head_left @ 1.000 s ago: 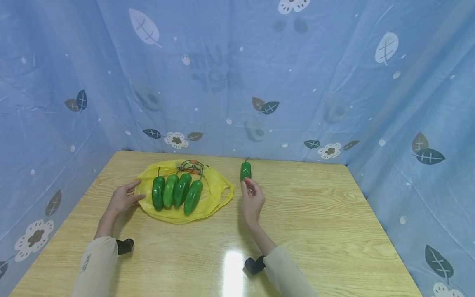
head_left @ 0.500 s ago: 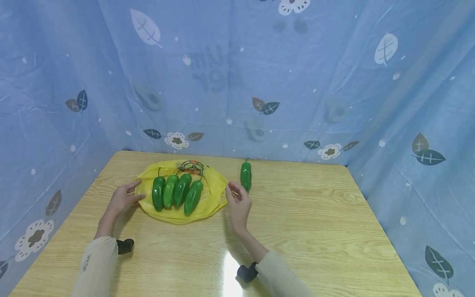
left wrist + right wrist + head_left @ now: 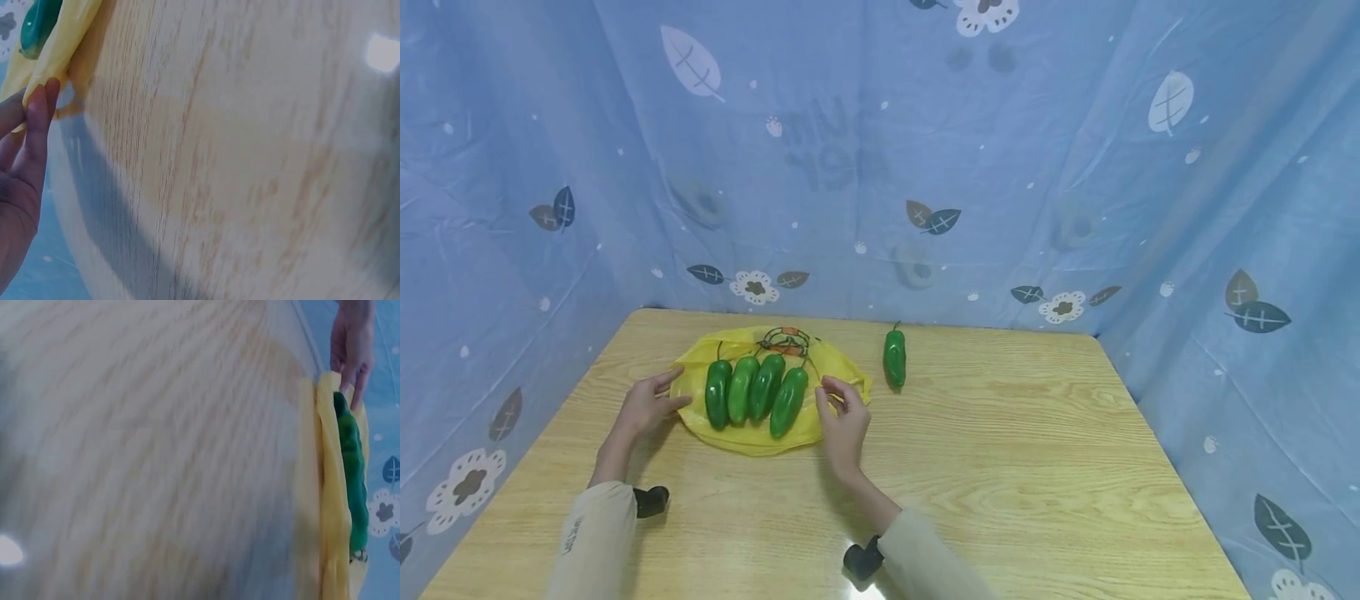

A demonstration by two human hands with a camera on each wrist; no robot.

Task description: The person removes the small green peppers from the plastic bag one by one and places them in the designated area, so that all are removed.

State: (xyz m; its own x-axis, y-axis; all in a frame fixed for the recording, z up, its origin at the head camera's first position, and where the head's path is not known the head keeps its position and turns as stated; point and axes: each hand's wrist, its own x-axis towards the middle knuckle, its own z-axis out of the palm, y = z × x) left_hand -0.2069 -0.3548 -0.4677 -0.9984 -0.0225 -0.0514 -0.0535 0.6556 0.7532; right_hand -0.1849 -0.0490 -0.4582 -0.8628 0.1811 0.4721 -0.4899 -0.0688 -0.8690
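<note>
A yellow plastic bag [image 3: 748, 442] lies flat toward the table's back left, with several green chili peppers [image 3: 788, 403] side by side on it, stems pointing away. My left hand [image 3: 643, 406] holds the bag's left edge; the left wrist view shows its thumb and fingers at the yellow plastic [image 3: 59, 53]. Over the bag's right side is my right hand [image 3: 846, 427], thumb and index finger apart just right of the rightmost pepper. That hand covers part of the bag's handle end. One more green chili pepper [image 3: 894, 358] lies alone on the wood, right of the bag.
The wooden table [image 3: 1037, 458] reaches back to a blue patterned curtain [image 3: 865, 167], which also hangs along both sides. A black wrist camera [image 3: 651, 502] sits by the left cuff, another black camera [image 3: 862, 561] by the right cuff.
My right hand has moved left from the lone pepper, past the bag's handle end, to over the bag's right side. The left hand and the peppers have stayed in place.
</note>
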